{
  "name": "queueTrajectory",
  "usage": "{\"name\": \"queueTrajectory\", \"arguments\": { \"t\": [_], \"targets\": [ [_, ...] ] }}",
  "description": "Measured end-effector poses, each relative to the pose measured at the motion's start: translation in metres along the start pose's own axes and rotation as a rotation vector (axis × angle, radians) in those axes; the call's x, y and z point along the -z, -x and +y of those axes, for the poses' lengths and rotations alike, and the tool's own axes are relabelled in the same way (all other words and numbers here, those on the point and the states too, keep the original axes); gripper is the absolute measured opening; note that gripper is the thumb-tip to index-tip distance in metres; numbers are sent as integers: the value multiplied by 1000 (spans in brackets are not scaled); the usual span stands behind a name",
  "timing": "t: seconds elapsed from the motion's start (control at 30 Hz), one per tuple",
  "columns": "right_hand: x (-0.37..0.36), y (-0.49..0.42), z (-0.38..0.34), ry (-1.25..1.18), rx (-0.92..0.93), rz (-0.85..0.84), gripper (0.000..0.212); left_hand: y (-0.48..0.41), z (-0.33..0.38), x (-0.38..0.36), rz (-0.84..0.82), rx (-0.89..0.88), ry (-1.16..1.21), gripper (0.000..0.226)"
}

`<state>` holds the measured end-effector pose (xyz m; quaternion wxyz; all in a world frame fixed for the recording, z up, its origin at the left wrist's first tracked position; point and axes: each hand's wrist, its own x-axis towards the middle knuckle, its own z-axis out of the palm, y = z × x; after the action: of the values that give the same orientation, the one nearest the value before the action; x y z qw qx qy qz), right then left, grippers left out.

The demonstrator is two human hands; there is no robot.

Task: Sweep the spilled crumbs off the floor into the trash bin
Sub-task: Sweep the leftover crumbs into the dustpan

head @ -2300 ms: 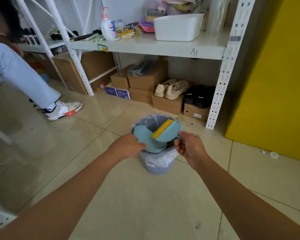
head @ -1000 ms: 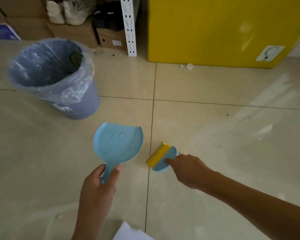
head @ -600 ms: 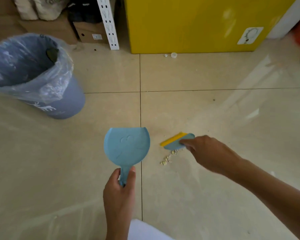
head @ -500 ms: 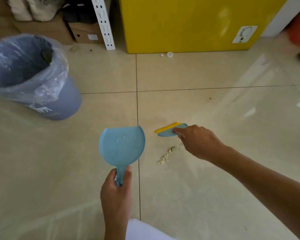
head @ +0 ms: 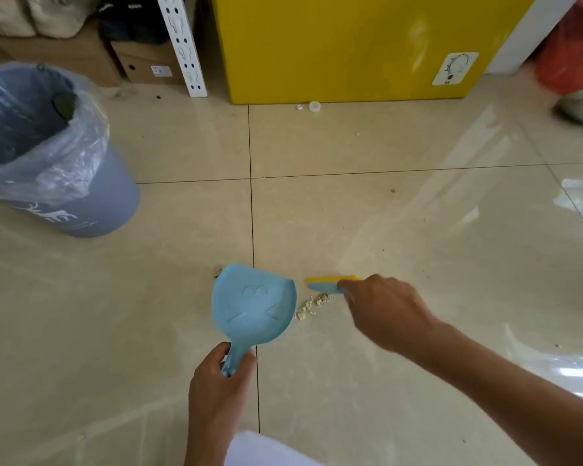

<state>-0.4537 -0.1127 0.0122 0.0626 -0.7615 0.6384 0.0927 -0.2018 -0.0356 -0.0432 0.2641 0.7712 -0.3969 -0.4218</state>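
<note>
Two bare forearms, no sleeves, left hand (head: pixel 221 381), right hand (head: pixel 382 312), no rings

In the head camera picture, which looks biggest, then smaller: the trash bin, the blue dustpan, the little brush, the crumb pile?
1. trash bin
2. dustpan
3. brush, partly hidden by the right hand, and crumbs: look alike, unsure

A storeroom: slotted shelf post (head: pixel 182 45), cardboard boxes (head: pixel 147 67), tiled floor (head: pixel 384 230).

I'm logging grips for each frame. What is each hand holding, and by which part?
Left hand holds the dustpan by its handle. Right hand holds the brush by its right end; the exact grip is hidden.
</note>
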Motion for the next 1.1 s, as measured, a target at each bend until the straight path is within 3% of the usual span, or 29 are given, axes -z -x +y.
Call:
{"name": "queueTrajectory", "arguments": {
  "t": [0.2, 0.4, 0.57, 0.67, 0.83, 1.1],
  "targets": [
    [14, -25, 44, 199, -176, -37, 21, 1, -6, 20, -68, -29, -76, 23],
    [3, -25, 0, 115, -31, -61, 11, -3, -21, 43, -188, 19, -145, 28],
    [-3, -31, -19, 121, 29, -73, 31, -7, -25, 53, -309, -4, -263, 30],
    [0, -35, -18, 65, 30, -93, 35, -15, -17, 48, -394, -15, -233, 34],
    [6, -40, -19, -75, 31, -146, 34, -27, -7, 33, -580, 113, -136, 34],
    [18, -32, -37, -315, 98, -323, 29, -27, -10, 22, -608, 182, -114, 29]
  ]
}}
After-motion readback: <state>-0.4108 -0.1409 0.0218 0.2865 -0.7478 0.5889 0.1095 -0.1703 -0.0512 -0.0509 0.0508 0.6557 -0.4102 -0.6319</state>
